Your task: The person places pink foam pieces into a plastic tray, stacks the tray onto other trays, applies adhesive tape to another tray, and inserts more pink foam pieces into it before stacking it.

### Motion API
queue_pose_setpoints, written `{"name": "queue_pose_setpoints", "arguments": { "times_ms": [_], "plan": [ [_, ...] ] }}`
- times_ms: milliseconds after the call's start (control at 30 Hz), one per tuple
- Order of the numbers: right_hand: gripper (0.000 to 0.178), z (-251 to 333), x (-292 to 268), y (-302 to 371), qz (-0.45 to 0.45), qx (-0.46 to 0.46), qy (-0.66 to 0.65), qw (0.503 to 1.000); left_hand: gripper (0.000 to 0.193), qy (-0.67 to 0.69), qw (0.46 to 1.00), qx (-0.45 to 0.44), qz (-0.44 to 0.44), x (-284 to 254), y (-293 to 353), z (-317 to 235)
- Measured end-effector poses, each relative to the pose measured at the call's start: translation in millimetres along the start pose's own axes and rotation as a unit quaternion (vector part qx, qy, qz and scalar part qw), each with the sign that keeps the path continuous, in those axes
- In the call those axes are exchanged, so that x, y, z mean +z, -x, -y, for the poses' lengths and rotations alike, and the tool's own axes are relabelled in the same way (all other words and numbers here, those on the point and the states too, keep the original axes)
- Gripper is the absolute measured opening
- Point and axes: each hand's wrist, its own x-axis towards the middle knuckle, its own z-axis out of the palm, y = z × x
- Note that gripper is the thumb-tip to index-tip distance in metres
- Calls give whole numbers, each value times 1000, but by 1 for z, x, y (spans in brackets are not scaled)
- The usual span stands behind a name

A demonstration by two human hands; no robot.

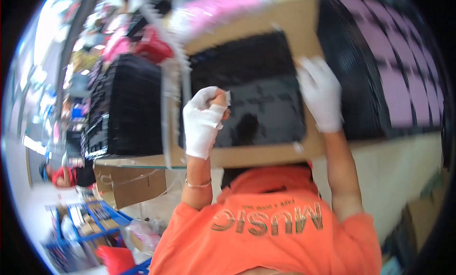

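Note:
A glossy black rectangular panel or tray (266, 118) lies on brown cardboard (304, 18) in front of me; blur hides its exact kind. Over its left part is my left hand (203, 120), in a white glove with bare fingertips. Those fingers are curled closed, and whatever they may pinch is too small to make out. My right hand (322, 94), also white-gloved, rests with fingers extended along the panel's right edge.
Stacked black trays (133, 106) stand to the left. On the right, a black tray holds pink pieces (403, 80). Pink plastic-wrapped goods (218, 11) lie at the far side. A cardboard box (137, 184), a blue rack (97, 227) and another person (66, 176) are at left.

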Motion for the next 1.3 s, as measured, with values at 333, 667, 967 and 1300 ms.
{"name": "queue_pose_setpoints", "arguments": {
  "times_ms": [333,667,967,1300],
  "plan": [
    [18,11,2,1,95,42,30,994,15,-773,539,322,-89,-205,-329,-41],
    [19,-2,19,-6,121,60,81,988,32,-648,760,-54,21,-235,-461,3],
    [21,2,23,-7,140,75,100,982,25,-158,803,274,-504,-174,-345,-30],
    [25,26,97,-135,43,-7,86,995,48,-343,817,463,-12,-18,-306,36]
  ]
}}
